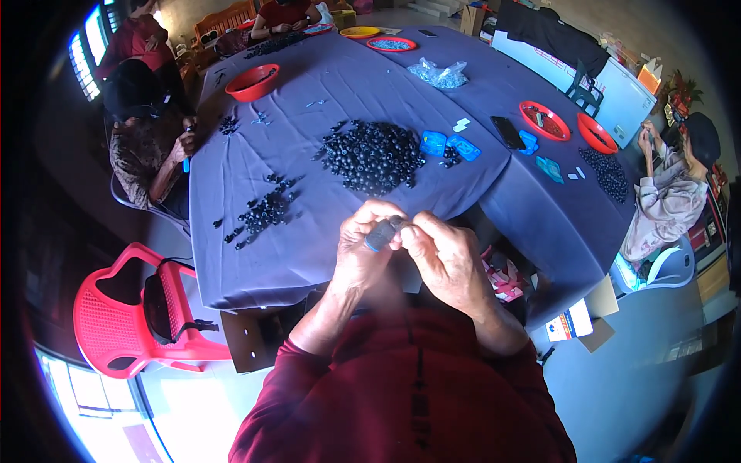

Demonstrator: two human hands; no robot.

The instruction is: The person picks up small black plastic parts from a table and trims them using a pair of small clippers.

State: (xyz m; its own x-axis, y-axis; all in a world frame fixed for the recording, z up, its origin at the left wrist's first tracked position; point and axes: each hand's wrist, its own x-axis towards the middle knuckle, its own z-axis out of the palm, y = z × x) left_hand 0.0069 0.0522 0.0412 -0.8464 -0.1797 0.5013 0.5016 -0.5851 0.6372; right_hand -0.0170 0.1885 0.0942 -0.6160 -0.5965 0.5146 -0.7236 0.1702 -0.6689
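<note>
Above the near table edge, my left hand [361, 248] is closed around a stubby dark grey piece with a blue edge [380, 235], whose exact kind I cannot make out. Thumb and fingers of my right hand [449, 258] pinch together at the piece's upper end; what lies between those fingertips is too small to tell. Just beyond my hands is a large heap of small round black parts [369, 157]. A looser group of black parts [266, 210] lies to its left.
A grey-blue cloth covers the table [309, 266]. Blue plastic trays [463, 148], a dark phone [507, 133], red bowls [252, 83] and a bag of pale blue bits [438, 74] are on it. Other people sit left, right and far. A pink chair [131, 324] stands left.
</note>
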